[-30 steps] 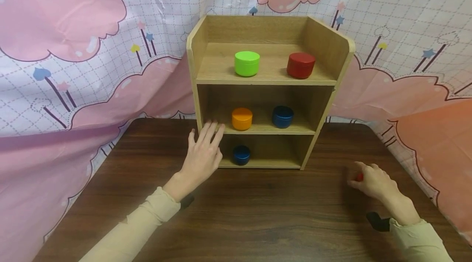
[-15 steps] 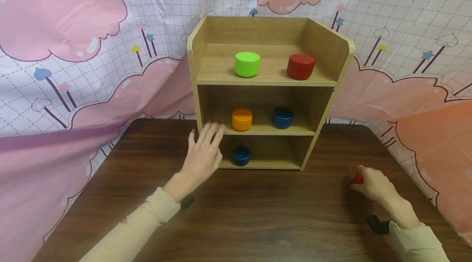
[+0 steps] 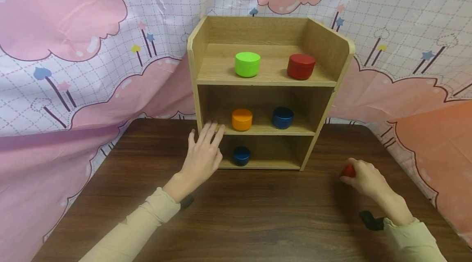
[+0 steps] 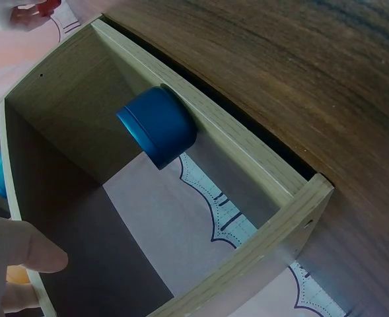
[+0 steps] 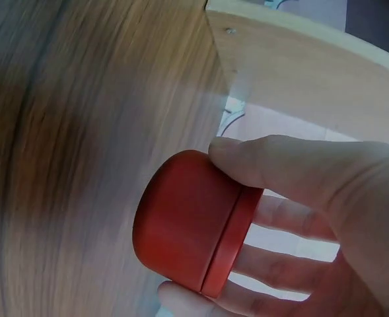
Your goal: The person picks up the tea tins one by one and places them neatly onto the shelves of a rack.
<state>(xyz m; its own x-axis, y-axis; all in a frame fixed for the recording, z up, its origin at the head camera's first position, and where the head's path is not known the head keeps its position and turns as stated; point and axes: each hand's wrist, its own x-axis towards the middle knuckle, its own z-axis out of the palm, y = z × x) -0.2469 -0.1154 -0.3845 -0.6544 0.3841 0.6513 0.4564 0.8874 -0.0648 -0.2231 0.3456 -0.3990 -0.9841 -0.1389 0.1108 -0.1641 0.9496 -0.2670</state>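
Observation:
My right hand [image 3: 368, 179] grips a small round red tin [image 5: 191, 223] between thumb and fingers, to the right of the wooden shelf unit [image 3: 254, 83]. In the right wrist view the tin's lid seam faces the palm. My left hand [image 3: 202, 149] rests with spread, straight fingers on the unit's left front edge, by the middle shelf. Close to those fingers stands an orange tin [image 3: 241, 120], with a blue tin [image 3: 282, 118] to its right. Another blue tin [image 4: 157, 127] sits in the bottom compartment, left of its middle.
On the top shelf stand a lime green tin [image 3: 247, 64] and a dark red tin [image 3: 300, 66]. The unit stands on a dark wood table [image 3: 258, 217]. A printed curtain [image 3: 155, 32] hangs behind and at both sides.
My right hand has moved slightly left with the red tin, and more of the tin shows now. My left hand and the tins on the shelves have stayed still.

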